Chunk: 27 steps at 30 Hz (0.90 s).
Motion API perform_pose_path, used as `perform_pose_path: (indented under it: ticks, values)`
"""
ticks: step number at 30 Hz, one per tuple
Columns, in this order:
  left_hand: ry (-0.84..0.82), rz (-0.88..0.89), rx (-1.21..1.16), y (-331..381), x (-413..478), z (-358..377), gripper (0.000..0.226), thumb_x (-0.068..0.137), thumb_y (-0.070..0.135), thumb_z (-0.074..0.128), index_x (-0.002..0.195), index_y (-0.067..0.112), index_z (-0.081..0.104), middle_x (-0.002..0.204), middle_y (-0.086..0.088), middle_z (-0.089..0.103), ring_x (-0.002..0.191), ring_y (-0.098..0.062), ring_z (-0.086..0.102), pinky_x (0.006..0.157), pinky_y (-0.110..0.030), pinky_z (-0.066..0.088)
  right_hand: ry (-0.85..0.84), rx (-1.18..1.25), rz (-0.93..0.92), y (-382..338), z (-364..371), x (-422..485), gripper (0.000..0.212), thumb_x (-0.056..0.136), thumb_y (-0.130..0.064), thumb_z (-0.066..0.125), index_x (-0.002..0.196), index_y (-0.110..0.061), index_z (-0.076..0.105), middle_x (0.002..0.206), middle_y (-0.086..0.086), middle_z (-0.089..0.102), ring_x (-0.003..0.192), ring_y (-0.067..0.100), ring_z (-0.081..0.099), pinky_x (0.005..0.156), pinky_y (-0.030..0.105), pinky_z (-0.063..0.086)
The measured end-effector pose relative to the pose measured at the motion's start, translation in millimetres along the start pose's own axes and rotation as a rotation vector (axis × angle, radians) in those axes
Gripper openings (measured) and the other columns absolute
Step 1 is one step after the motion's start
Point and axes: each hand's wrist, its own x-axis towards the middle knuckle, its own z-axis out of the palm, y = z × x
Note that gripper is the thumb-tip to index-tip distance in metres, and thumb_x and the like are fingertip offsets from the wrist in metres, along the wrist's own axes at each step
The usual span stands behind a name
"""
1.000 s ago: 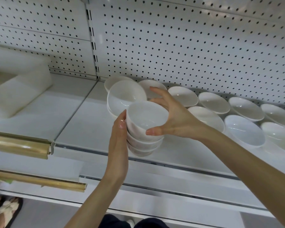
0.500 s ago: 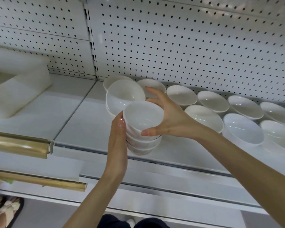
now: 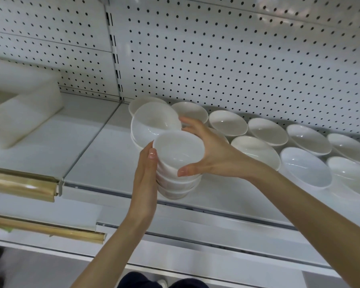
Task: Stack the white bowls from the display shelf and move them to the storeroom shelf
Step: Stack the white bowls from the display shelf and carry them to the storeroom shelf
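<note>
A short stack of small white bowls [image 3: 178, 154] stands near the front edge of the white display shelf [image 3: 104, 163]. My left hand [image 3: 147, 179] presses flat against the stack's left side, thumb up by the top rim. My right hand [image 3: 208, 150] curls round the top bowl from the right, thumb at its front and fingers behind its far rim. A second pile of wider white bowls [image 3: 154, 121] sits just behind. Several single shallow white bowls [image 3: 306, 167] lie in two rows to the right along the shelf.
A white pegboard wall [image 3: 227, 59] backs the shelf. A pale foam block [image 3: 19, 109] sits on the neighbouring shelf at left. Gold-coloured price rails [image 3: 23, 186] edge the shelves at lower left. Feet in sandals show on the floor at bottom left.
Both hands and the stack have shifted slightly left and back toward the wider pile; the holds look the same.
</note>
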Motion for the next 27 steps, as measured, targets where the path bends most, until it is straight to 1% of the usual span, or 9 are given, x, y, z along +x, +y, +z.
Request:
perform_pose_path:
  ticks: [3, 5, 8, 12, 14, 17, 21, 24, 27]
  values:
    - [0.003, 0.000, -0.011, 0.0, 2.1, 0.6, 0.043, 0.093, 0.056, 0.038, 0.125, 0.034, 0.056, 0.115, 0.021, 0.067, 0.110, 0.005, 0.060, 0.084, -0.009, 0.048, -0.053, 0.083, -0.011, 3.4, -5.4, 1.5, 0.104, 0.057, -0.061, 0.075, 0.145, -0.035, 0.025, 0.145, -0.002, 0.042, 0.136, 0.000, 0.033, 0.106, 0.018, 0.035]
    - [-0.002, -0.002, -0.001, 0.8, 3.9, 0.6, 0.044, 0.091, 0.056, 0.039, 0.125, 0.034, 0.057, 0.119, 0.018, 0.066, 0.113, 0.003, 0.058, 0.086, -0.010, 0.048, -0.022, 0.160, -0.019, 5.8, -11.5, 5.5, 0.081, 0.068, -0.064, 0.069, 0.137, -0.038, 0.035, 0.138, -0.004, 0.048, 0.130, 0.003, 0.044, 0.108, 0.026, 0.038]
    - [0.004, -0.019, 0.010, 2.3, 7.1, 0.8, 0.042, 0.088, 0.053, 0.038, 0.122, 0.038, 0.058, 0.120, 0.019, 0.065, 0.114, 0.003, 0.058, 0.087, -0.012, 0.048, 0.094, 0.192, -0.001, 8.9, -23.5, 20.2, 0.066, 0.076, -0.057, 0.061, 0.134, -0.032, 0.042, 0.128, -0.001, 0.051, 0.109, 0.005, 0.059, 0.095, 0.022, 0.045]
    - [-0.021, -0.047, 0.037, 8.4, 10.6, 1.4, 0.038, 0.090, 0.054, 0.043, 0.120, 0.038, 0.059, 0.118, 0.020, 0.066, 0.111, 0.004, 0.059, 0.087, -0.017, 0.048, 0.150, 0.112, 0.053, 15.4, -31.9, 53.1, 0.040, 0.088, -0.045, 0.060, 0.126, -0.036, 0.049, 0.112, -0.003, 0.055, 0.092, 0.011, 0.064, 0.082, 0.024, 0.052]
    - [-0.033, -0.062, 0.045, 11.1, 11.6, 1.1, 0.034, 0.092, 0.053, 0.047, 0.119, 0.038, 0.060, 0.116, 0.021, 0.067, 0.108, 0.006, 0.060, 0.083, -0.014, 0.048, 0.140, 0.053, 0.063, 19.6, -32.6, 70.7, 0.037, 0.088, -0.047, 0.059, 0.123, -0.037, 0.051, 0.104, 0.000, 0.057, 0.080, 0.011, 0.062, 0.072, 0.023, 0.049]
    - [-0.035, -0.070, 0.044, 11.5, 12.2, -1.5, 0.039, 0.084, 0.049, 0.045, 0.118, 0.038, 0.060, 0.112, 0.022, 0.067, 0.105, 0.006, 0.061, 0.078, -0.009, 0.049, 0.125, -0.130, 0.024, 27.4, -32.5, 94.1, 0.042, 0.088, -0.054, 0.056, 0.125, -0.033, 0.053, 0.090, 0.001, 0.059, 0.076, 0.012, 0.056, 0.076, 0.029, 0.047]
    - [-0.042, -0.078, 0.041, 13.4, 11.4, -4.0, 0.035, 0.082, 0.049, 0.044, 0.112, 0.041, 0.061, 0.108, 0.022, 0.069, 0.103, 0.005, 0.063, 0.077, -0.008, 0.049, 0.059, -0.302, 0.006, 34.9, -29.1, 116.5, 0.049, 0.090, -0.056, 0.050, 0.129, -0.026, 0.053, 0.094, 0.001, 0.062, 0.071, 0.005, 0.055, 0.067, 0.024, 0.041]
    - [-0.041, -0.082, 0.028, 14.7, 11.1, -3.8, 0.035, 0.081, 0.048, 0.044, 0.111, 0.040, 0.060, 0.105, 0.025, 0.069, 0.101, 0.008, 0.062, 0.074, -0.006, 0.048, 0.021, -0.339, 0.005, 36.9, -27.5, 124.2, 0.046, 0.093, -0.050, 0.049, 0.122, -0.014, 0.056, 0.089, 0.003, 0.058, 0.068, 0.003, 0.054, 0.059, 0.016, 0.034]
    - [-0.026, -0.080, 0.018, 13.3, 10.8, -3.0, 0.038, 0.080, 0.049, 0.044, 0.114, 0.039, 0.059, 0.107, 0.024, 0.069, 0.102, 0.008, 0.062, 0.074, -0.006, 0.047, 0.011, -0.315, 0.031, 39.0, -26.9, 125.6, 0.042, 0.092, -0.055, 0.047, 0.115, -0.021, 0.058, 0.089, 0.005, 0.059, 0.069, 0.012, 0.059, 0.061, 0.019, 0.038]
